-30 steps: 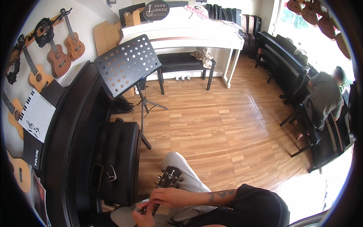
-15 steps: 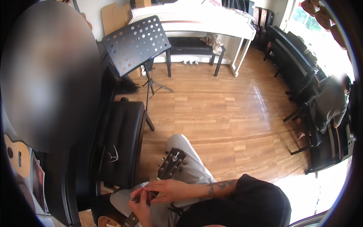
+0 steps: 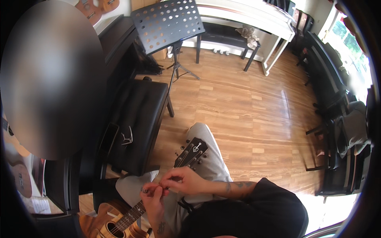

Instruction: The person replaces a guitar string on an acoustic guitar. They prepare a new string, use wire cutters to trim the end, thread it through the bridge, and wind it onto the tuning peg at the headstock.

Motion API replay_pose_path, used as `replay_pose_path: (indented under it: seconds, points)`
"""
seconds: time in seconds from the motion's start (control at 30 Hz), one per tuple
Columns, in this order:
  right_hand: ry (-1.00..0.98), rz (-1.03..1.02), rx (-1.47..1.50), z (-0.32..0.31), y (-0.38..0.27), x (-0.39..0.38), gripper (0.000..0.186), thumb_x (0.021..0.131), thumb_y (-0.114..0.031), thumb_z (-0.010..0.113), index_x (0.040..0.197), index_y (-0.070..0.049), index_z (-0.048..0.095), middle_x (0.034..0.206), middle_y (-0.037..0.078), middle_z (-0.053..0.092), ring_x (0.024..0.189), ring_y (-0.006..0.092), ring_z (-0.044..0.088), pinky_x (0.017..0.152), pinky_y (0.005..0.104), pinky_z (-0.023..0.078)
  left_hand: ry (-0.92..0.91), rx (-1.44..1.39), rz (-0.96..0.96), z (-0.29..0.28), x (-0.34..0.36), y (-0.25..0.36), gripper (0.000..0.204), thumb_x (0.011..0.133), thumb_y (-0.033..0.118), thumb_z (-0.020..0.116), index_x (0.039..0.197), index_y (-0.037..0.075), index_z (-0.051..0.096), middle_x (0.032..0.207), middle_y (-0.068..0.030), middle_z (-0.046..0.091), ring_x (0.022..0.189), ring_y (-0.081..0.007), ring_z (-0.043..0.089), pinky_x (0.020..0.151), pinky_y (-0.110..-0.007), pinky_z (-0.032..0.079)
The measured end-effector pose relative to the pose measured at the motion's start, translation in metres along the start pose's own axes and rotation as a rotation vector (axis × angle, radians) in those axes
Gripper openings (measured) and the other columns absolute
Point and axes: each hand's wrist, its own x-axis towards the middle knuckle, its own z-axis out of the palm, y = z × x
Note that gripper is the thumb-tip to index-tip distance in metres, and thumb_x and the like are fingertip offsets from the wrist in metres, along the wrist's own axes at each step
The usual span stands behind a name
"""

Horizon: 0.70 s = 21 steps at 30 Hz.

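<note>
Across the lap, guitar [image 3: 158, 190] neck lies under both hands' fingers [image 3: 164, 183].

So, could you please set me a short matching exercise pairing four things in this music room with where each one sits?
Things:
1. guitar
2. music stand
3. piano bench
4. hands

Places:
A. top of the picture, standing on the wood floor
B. meeting on the guitar's neck
C. lying across the person's lap
D. left of the person's knee

Pairs: 1-C, 2-A, 3-D, 4-B
</note>
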Motion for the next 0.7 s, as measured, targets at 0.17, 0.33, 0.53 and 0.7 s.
replay_pose_path:
  seconds: [0.17,0.33,0.53,0.7]
  points:
    - [-0.067,0.042,-0.290,-0.002,0.014,0.022,0.030,0.092,-0.021,0.066,0.117,-0.004,0.062,0.102,0.012,0.067,0.095,0.0254,0.066,0.084,0.0376,0.052,0.147,0.126,0.019,-0.006,0.000,0.014,0.015,0.092,0.004,0.067,0.100,0.003,0.055,0.091,-0.0112,0.065,0.078,-0.0176,0.065,0.070,-0.032,0.057]
    - [-0.458,-0.274,-1.288,-0.007,0.054,0.034,0.056,0.073,-0.032,0.080,0.122,-0.011,0.059,0.100,0.009,0.064,0.103,0.0263,0.060,0.098,0.0408,0.040,0.087,-0.001,0.054,-0.015,-0.022,0.039,0.008,0.092,-0.001,0.065,0.097,-0.001,0.059,0.090,-0.0136,0.069,0.079,-0.0189,0.069,0.074,-0.031,0.059]
    - [-0.611,-0.319,-1.323,-0.001,0.070,0.076,0.051,0.057,-0.013,0.083,0.105,-0.013,0.065,0.089,0.007,0.066,0.091,0.0262,0.063,0.086,0.0412,0.043,0.060,-0.115,0.046,-0.030,-0.074,0.041,0.006,0.092,0.001,0.067,0.096,0.001,0.062,0.093,-0.0066,0.068,0.086,-0.0131,0.068,0.080,-0.027,0.056]
    - [-0.543,-0.406,-1.302,0.004,0.080,0.138,0.050,0.057,-0.007,0.081,0.105,-0.011,0.068,0.094,0.009,0.069,0.090,0.0303,0.064,0.086,0.0422,0.047,0.042,-0.107,0.026,-0.044,-0.093,0.041,0.007,0.091,0.003,0.068,0.094,0.001,0.062,0.091,-0.0044,0.067,0.086,-0.0106,0.067,0.077,-0.025,0.054]
